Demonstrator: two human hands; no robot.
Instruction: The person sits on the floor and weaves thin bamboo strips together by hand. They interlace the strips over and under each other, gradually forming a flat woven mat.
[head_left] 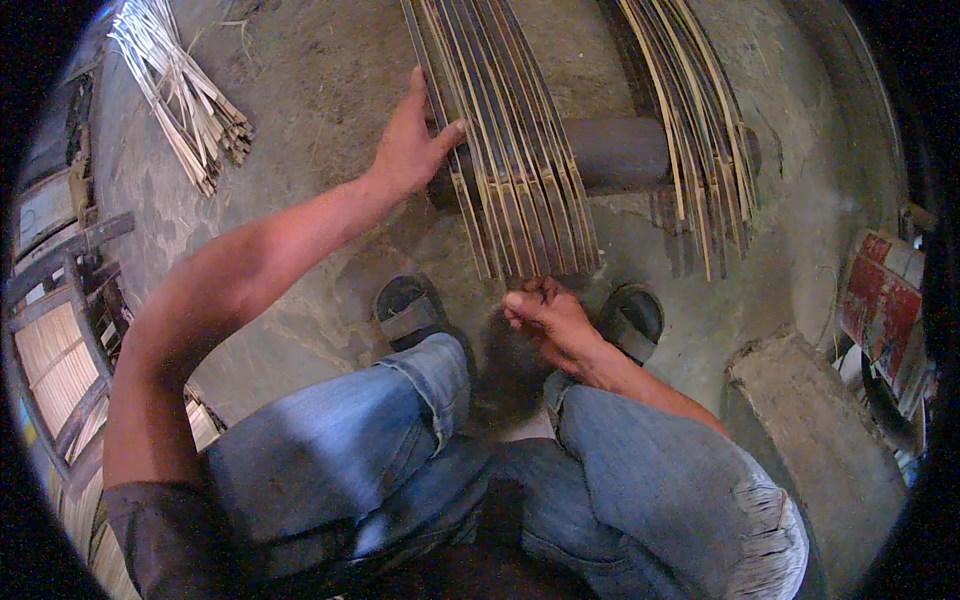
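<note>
My blue jeans (330, 430) spread across the near side, with a rough block (810, 425) on the floor to my right. Between my sandals (412, 312), my right hand (556, 322) sits at the near ends of a row of thin, pale strips (517, 182), its fingers curled together; I cannot tell whether they pinch a strip. The row runs away from me, bound by a crosspiece close to its near ends. By the right rim stands a worn red-and-whitish panel (880, 300), too blurred for me to tell whether its marks are writing. Farther off, my left hand (405, 150) is at the row's left edge, thumb and forefinger wide apart, thumb tip against the outermost strip. A dark cylinder (622, 152) lies crosswise beneath the row; a second row of strips (727, 160) extends to the right. At upper left, a loose bundle of pale sticks (195, 110) lies on the floor.
</note>
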